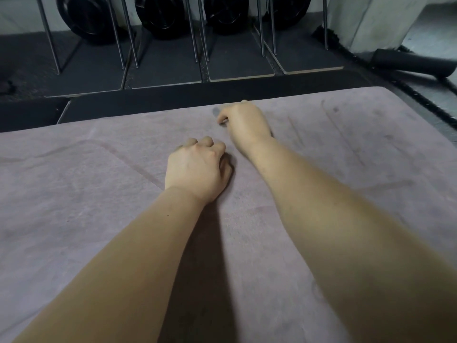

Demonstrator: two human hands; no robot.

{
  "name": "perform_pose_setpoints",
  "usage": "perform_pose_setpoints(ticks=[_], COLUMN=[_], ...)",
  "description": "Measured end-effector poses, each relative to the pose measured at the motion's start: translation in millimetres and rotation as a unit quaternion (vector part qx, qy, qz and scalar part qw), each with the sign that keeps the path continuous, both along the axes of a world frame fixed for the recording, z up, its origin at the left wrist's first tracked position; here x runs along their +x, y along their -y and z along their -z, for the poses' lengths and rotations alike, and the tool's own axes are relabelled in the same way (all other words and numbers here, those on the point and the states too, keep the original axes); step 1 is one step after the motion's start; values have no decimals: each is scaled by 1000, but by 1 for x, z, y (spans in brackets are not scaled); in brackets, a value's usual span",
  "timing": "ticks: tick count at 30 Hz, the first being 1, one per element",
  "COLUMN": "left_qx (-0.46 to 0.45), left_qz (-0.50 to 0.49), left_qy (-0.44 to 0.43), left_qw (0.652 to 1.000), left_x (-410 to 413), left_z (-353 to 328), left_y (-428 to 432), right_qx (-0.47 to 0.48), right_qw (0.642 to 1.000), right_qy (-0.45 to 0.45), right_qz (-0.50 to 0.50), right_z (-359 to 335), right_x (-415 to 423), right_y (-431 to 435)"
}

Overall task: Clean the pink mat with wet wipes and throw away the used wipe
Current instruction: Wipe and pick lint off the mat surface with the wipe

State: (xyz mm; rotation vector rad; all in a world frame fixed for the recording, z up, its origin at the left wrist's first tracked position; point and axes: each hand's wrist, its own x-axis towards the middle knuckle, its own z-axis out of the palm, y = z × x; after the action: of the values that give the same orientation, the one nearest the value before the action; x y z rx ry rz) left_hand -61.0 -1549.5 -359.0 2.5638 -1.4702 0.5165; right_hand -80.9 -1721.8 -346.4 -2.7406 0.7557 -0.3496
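Note:
The pink mat [99,194] fills the lower part of the view, with faint smears, lines and a dark spot [215,111] near its far edge. My right hand [247,122] lies close to that edge just right of the spot. Its fingers are curled down onto the mat over a wet wipe [243,101], of which only a small pale bit shows past the knuckles. My left hand [197,169] rests nearer to me on the middle of the mat. It is curled into a loose fist and nothing shows in it.
Beyond the mat's far edge lies dark floor padding [173,95]. Behind that stand metal racks [123,33] with black weight plates [158,16]. A black foam roller [410,63] and a thick rope [420,95] lie at the right.

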Motion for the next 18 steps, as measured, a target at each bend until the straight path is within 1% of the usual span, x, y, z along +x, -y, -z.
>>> perform_pose_setpoints(ticks=[2,4,5,7,9,11,14,16,18], left_qx=[-2,-5,-7,-8,-5,-2,-8,-17,-17], left_qz=[5,6,7,10,12,12,8,10,12], left_qy=[5,6,7,10,14,21,22,19,17], left_qw=[1000,1000,1000,1000,1000,1000,1000,1000,1000], left_x=[0,1,1,1,0,-1,-1,-1,-1], left_z=[1,1,1,2,2,2,3,4,5], left_y=[0,0,0,1,2,2,1,1,2], right_qx=[-64,-85,-80,-36,0,20,36,22,3], right_qw=[996,988,982,968,957,964,984,995,999], right_qy=[-27,-34,-22,21,70,83,93,73,37], right_qz=[50,126,171,248,280,252,145,71,36], right_z=[0,1,3,3,3,2,6,6,3], right_x=[-12,-26,-33,-42,-36,-20,9,18,15], right_y=[29,64,81,106,107,85,41,22,21])
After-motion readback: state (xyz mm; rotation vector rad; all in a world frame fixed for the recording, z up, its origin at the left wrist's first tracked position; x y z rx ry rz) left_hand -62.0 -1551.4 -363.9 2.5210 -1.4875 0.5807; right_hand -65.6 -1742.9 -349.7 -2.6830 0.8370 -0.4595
